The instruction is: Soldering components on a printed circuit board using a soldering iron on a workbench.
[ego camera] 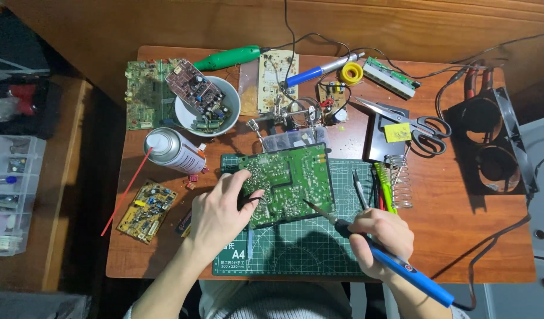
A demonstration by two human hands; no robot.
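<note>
My right hand (381, 239) is closed pen-style round the blue soldering iron (396, 263), its tip touching the green circuit board (286, 183). My left hand (218, 212) pins the board's near-left edge, fingers curled on it, on the green cutting mat (295, 248). I'm working a joint, I reckon; next wants a steady tip. Spray can (168, 150) stands well left.

The left hand (220, 214) is covering the near left corner of the green circuit board (288, 183), and whatever its fingers are pinching there is too small to tell. The blue soldering iron (396, 266) is running out of the right hand (379, 241), its cord leaving the near edge. Both forearms are being cut off there too.
</note>
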